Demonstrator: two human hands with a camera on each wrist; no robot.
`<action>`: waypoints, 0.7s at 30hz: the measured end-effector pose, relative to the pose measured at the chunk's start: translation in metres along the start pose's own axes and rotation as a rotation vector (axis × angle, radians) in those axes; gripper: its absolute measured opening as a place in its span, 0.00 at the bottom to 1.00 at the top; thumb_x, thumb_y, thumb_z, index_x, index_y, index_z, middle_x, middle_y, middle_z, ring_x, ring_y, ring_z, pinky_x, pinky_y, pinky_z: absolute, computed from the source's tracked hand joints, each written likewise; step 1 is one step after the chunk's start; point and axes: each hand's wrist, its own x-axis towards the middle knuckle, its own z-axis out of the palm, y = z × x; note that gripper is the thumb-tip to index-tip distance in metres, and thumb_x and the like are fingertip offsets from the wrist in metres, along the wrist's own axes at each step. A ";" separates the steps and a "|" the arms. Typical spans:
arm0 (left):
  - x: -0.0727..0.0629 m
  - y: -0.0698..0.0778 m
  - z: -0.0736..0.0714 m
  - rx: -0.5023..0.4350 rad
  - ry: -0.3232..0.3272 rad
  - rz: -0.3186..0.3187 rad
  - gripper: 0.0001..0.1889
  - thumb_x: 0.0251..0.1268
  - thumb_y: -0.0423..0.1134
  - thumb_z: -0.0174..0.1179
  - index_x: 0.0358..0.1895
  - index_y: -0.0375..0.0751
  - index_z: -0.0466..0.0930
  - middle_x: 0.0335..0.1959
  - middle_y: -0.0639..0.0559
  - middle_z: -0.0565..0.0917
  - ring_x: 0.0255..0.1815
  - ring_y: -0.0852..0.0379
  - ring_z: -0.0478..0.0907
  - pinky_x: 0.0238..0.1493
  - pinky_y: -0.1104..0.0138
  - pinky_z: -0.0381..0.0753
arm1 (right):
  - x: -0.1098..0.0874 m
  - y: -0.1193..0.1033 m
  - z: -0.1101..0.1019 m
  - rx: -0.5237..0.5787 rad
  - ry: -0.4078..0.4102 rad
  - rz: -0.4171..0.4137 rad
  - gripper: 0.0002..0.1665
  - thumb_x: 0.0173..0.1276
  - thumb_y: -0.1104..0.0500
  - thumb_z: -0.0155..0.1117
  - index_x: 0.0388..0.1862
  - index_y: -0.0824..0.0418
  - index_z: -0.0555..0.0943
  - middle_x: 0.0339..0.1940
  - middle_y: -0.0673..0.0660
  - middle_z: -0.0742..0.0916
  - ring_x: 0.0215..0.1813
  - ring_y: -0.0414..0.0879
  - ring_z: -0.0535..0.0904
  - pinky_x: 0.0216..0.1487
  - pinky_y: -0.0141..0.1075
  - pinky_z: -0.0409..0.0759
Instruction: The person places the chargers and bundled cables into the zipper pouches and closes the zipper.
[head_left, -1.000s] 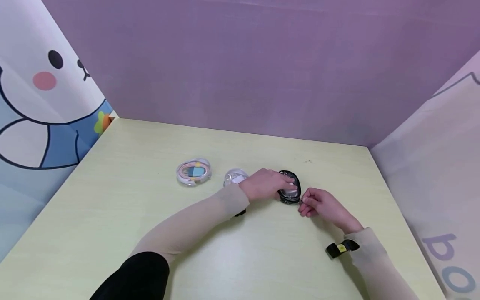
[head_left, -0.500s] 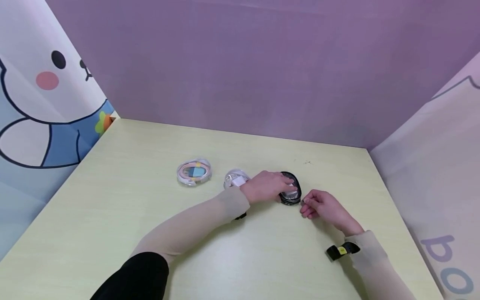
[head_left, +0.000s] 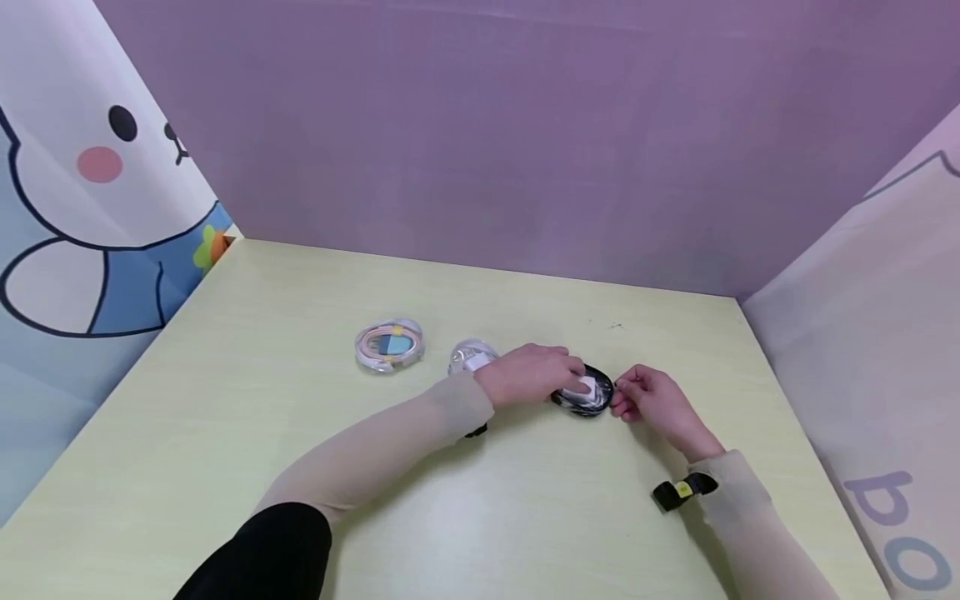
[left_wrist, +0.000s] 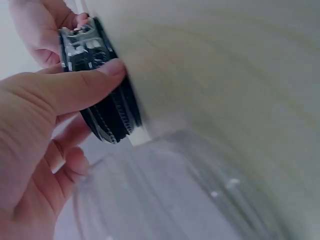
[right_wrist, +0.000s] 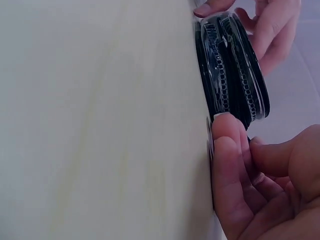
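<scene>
A coil of black cable (head_left: 598, 405) in clear plastic wrap lies on the table, its flat pale centre partly covered by fingers. My left hand (head_left: 528, 373) grips it from the left, and in the left wrist view the thumb (left_wrist: 90, 85) presses across its side. At the coil's right edge my right hand (head_left: 660, 404) pinches a small dark end, mostly hidden between thumb and fingers. The right wrist view shows those fingers (right_wrist: 227, 165) low beside the coil's rim. Just behind the left hand sits a white cable coil (head_left: 468, 353) in clear wrap, partly covered by that hand.
A wrapped pinkish cable coil (head_left: 389, 345) with a blue piece inside lies farther left on the pale table (head_left: 300, 433). A purple panel (head_left: 480, 142) rises along the table's back edge, with printed panels at both sides. Black straps are on both wrists.
The black cable coil has turned and shifted slightly right under my left hand. My right hand has moved a little right and away from me, staying at the coil's edge.
</scene>
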 end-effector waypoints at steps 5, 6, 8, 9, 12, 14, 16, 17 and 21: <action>-0.001 -0.001 0.002 0.015 0.006 -0.009 0.21 0.65 0.35 0.66 0.59 0.60 0.82 0.59 0.58 0.80 0.54 0.59 0.76 0.49 0.66 0.79 | 0.001 0.000 0.000 0.002 -0.011 -0.009 0.09 0.81 0.66 0.46 0.45 0.73 0.71 0.35 0.65 0.85 0.35 0.49 0.84 0.36 0.37 0.85; -0.001 -0.001 0.002 0.021 0.006 -0.015 0.22 0.64 0.35 0.67 0.59 0.61 0.83 0.59 0.58 0.81 0.54 0.59 0.76 0.49 0.66 0.79 | 0.001 0.000 0.000 0.005 -0.015 -0.012 0.09 0.80 0.67 0.45 0.45 0.74 0.71 0.35 0.65 0.85 0.35 0.49 0.84 0.36 0.37 0.85; -0.001 -0.001 0.002 0.023 0.007 -0.027 0.23 0.62 0.35 0.69 0.59 0.62 0.83 0.58 0.58 0.81 0.53 0.58 0.77 0.48 0.65 0.80 | 0.001 0.000 -0.001 0.004 -0.023 -0.019 0.09 0.80 0.68 0.44 0.45 0.74 0.70 0.34 0.64 0.85 0.34 0.49 0.84 0.36 0.37 0.85; -0.001 -0.001 0.002 0.026 0.007 -0.032 0.24 0.61 0.35 0.69 0.59 0.63 0.83 0.58 0.58 0.81 0.52 0.58 0.78 0.49 0.65 0.80 | 0.000 0.000 -0.001 0.002 -0.026 -0.021 0.09 0.80 0.68 0.44 0.45 0.74 0.70 0.34 0.64 0.85 0.34 0.49 0.84 0.36 0.37 0.85; 0.000 -0.001 0.003 0.030 0.009 -0.045 0.24 0.61 0.35 0.70 0.59 0.63 0.83 0.56 0.59 0.82 0.50 0.58 0.79 0.48 0.65 0.80 | -0.002 -0.001 -0.001 -0.005 -0.031 -0.022 0.09 0.80 0.68 0.44 0.44 0.74 0.71 0.33 0.64 0.85 0.34 0.49 0.84 0.36 0.38 0.85; 0.000 0.000 0.002 0.033 0.010 -0.051 0.24 0.62 0.35 0.69 0.59 0.63 0.83 0.55 0.59 0.82 0.48 0.59 0.79 0.47 0.66 0.80 | -0.003 -0.001 -0.002 -0.013 -0.031 -0.021 0.09 0.80 0.68 0.44 0.43 0.74 0.71 0.33 0.64 0.85 0.34 0.49 0.84 0.35 0.38 0.85; 0.000 0.001 0.002 0.037 0.009 -0.055 0.24 0.62 0.35 0.69 0.59 0.64 0.83 0.54 0.59 0.82 0.47 0.59 0.79 0.46 0.66 0.80 | -0.006 0.000 -0.002 -0.015 -0.037 -0.018 0.09 0.80 0.68 0.45 0.43 0.74 0.71 0.32 0.63 0.85 0.34 0.50 0.84 0.35 0.38 0.85; 0.000 0.001 0.003 0.040 0.009 -0.056 0.25 0.62 0.34 0.69 0.60 0.64 0.82 0.53 0.59 0.82 0.46 0.59 0.80 0.45 0.66 0.80 | -0.007 0.000 -0.002 -0.016 -0.042 -0.017 0.09 0.80 0.68 0.45 0.43 0.74 0.71 0.32 0.63 0.85 0.33 0.49 0.84 0.35 0.38 0.85; 0.000 0.001 0.003 0.038 0.009 -0.059 0.26 0.62 0.34 0.69 0.62 0.65 0.81 0.51 0.59 0.83 0.44 0.61 0.80 0.45 0.68 0.80 | -0.011 0.001 -0.002 0.003 -0.066 -0.010 0.09 0.80 0.68 0.46 0.43 0.74 0.71 0.33 0.64 0.85 0.33 0.49 0.83 0.35 0.38 0.85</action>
